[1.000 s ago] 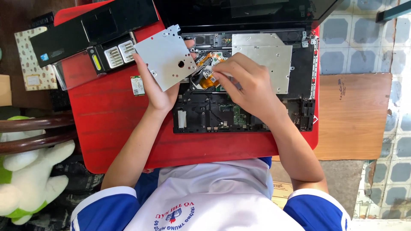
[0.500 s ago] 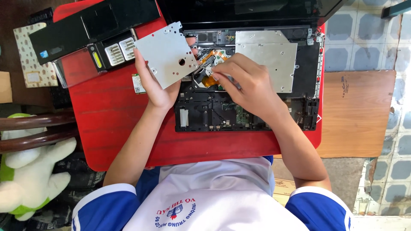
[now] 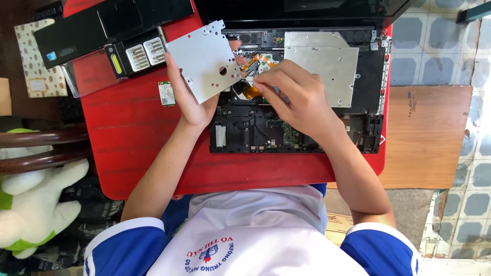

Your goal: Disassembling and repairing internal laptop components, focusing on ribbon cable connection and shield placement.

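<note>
Head view: the left hand [image 3: 190,105] grips a square silver metal plate [image 3: 204,60], tilted up over the opened black laptop base [image 3: 266,128] on the red table [image 3: 133,133]. The right hand [image 3: 296,99] pinches the orange ribbon cable [image 3: 251,92]; tugging could tear it, I judge.

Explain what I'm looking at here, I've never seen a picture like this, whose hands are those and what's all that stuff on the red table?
This is one view from a camera worn on a person's head, looking down at their own hands. On the red table lies an opened laptop with its insides showing. The left hand holds a flat silver metal plate tilted up. The right hand pinches at an orange ribbon cable inside the laptop. A removed black cover panel and a small green circuit card lie to the left.
</note>
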